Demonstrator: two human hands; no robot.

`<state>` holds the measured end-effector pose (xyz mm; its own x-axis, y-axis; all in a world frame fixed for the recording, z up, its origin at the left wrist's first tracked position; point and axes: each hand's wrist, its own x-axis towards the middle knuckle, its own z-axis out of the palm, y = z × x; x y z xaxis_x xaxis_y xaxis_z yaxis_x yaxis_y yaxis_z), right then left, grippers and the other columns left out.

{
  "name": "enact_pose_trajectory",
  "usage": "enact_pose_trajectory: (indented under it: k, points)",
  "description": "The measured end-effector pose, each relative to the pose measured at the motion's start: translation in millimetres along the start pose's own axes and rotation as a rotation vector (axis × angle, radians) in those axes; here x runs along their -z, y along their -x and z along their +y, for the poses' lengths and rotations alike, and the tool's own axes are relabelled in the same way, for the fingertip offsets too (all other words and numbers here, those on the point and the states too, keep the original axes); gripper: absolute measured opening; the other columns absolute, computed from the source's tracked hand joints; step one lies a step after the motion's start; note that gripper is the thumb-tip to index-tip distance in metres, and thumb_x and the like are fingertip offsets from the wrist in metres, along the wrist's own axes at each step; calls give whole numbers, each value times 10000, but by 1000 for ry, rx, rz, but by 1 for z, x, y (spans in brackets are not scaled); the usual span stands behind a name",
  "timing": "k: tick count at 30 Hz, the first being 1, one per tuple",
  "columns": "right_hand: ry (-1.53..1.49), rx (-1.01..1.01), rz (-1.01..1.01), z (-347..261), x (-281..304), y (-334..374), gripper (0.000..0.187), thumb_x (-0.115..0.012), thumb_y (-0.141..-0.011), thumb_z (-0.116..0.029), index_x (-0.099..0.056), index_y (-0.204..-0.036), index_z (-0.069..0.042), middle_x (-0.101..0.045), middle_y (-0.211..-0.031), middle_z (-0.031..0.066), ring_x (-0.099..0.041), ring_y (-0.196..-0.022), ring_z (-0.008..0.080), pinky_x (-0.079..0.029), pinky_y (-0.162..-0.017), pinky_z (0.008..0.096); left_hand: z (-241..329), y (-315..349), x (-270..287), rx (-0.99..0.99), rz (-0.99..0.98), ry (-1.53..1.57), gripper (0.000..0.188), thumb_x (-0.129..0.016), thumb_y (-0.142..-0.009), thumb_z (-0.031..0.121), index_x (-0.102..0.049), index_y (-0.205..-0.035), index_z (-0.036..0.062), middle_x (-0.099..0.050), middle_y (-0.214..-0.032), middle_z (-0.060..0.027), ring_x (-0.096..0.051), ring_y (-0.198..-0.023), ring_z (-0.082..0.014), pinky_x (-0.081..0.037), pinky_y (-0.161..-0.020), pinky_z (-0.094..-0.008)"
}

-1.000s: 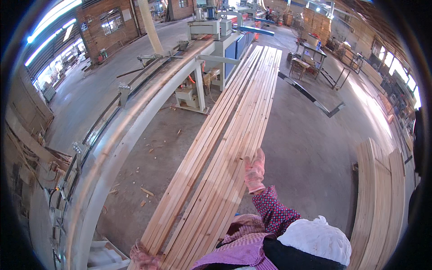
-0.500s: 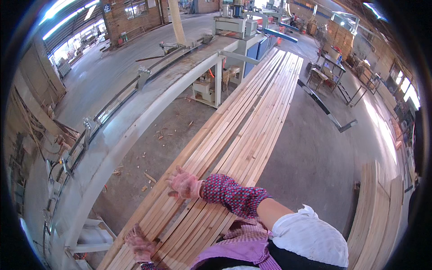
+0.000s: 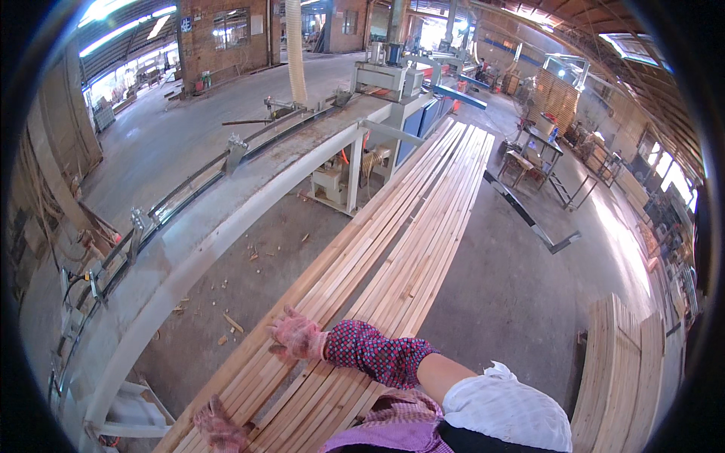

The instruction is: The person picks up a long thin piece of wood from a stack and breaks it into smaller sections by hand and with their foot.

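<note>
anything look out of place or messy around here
Yes: wood scraps lie scattered on the floor between the strips and the long grey bed. They look like loose litter beside otherwise lengthwise-laid wood.

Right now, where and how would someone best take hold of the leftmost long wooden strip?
The strip is probably best gripped along its outer long edge, at two spots well apart, coming from the left, where floor shows beside it. It is long and slender, so a single grip might let it sag; its right side lies close to neighbouring strips, leaving little finger room.
</note>
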<state>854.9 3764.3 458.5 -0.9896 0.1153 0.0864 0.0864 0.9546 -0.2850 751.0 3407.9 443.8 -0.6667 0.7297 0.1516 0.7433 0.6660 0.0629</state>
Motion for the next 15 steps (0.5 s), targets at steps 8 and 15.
enact_pose_trajectory:
  k: [8,15]
  points:
    - [10,-80,13,-24,5,-70,470,-621,-912,-448,-639,-1205,-81,-698,-1121,156,-640,-1106,340,-438,-1011,490,17,0,26,27,-26,72,1070,-924,-446,382,-467,-1358,59,-570,-1190,-169,-516,-1162,-379,-364,-1064,-502]
    - [127,259,-441,-13,-10,-104,375,-460,-990,-406,-738,-1100,-179,-730,-985,124,-708,-943,317,-557,-761,516,19,-5,34,114,-100,67,972,-854,-512,335,-475,-1376,100,-558,-1245,-165,-511,-1208,-382,-348,-1086,-525]
